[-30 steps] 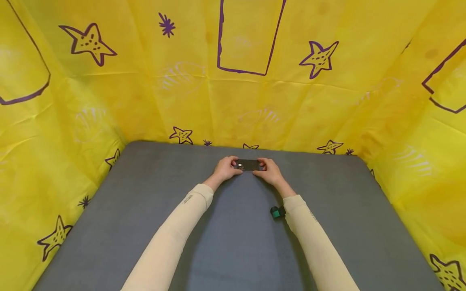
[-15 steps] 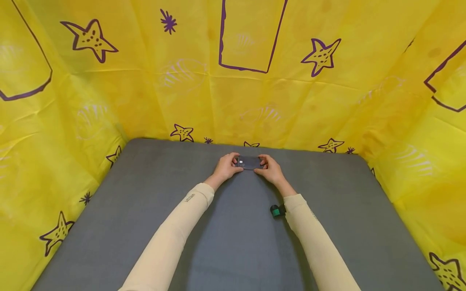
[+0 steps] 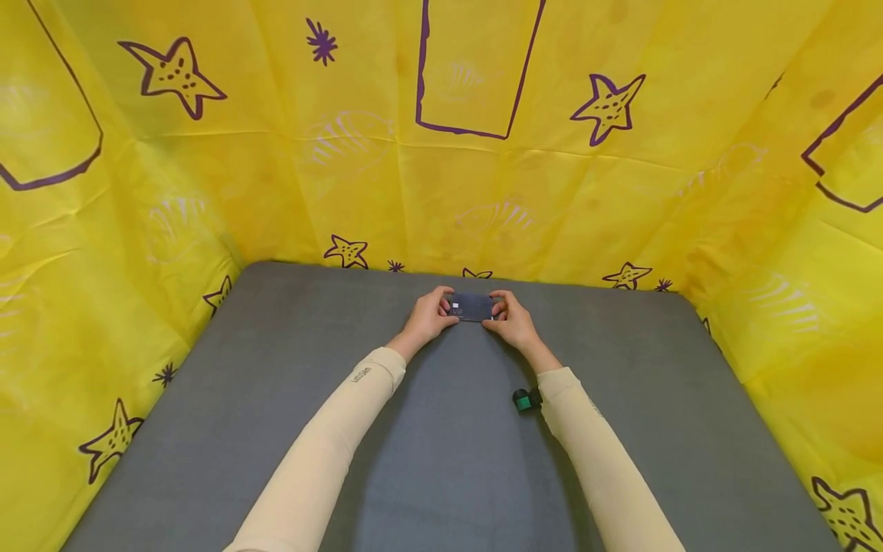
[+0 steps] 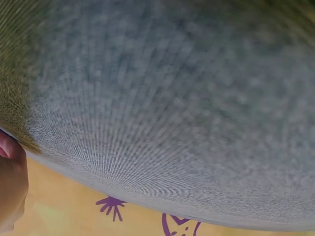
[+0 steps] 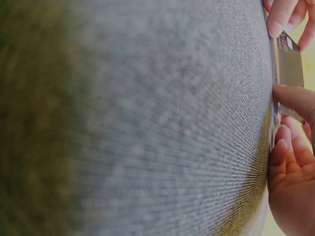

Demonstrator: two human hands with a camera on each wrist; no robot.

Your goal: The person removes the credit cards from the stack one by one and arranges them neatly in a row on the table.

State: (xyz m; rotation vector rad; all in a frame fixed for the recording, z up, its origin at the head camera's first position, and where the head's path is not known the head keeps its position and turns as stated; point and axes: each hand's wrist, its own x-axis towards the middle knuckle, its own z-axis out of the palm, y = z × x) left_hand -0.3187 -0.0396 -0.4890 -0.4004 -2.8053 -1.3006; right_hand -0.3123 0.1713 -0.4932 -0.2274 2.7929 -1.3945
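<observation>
Holding the dark VIP card (image 3: 472,307) seems to be the step in hand: in the head view, your left hand (image 3: 429,316) and right hand (image 3: 513,318) pinch its opposite ends near the middle of the far edge of the grey table (image 3: 441,452). In the left wrist view your left hand shows only in part, too cropped to tell its grip. In the right wrist view both hands clasp the card; whether it touches the table you cannot tell, so the next move probably calls for both working together.

Downward head view, wrist views (near tabletop (image 3: 448,429))
</observation>
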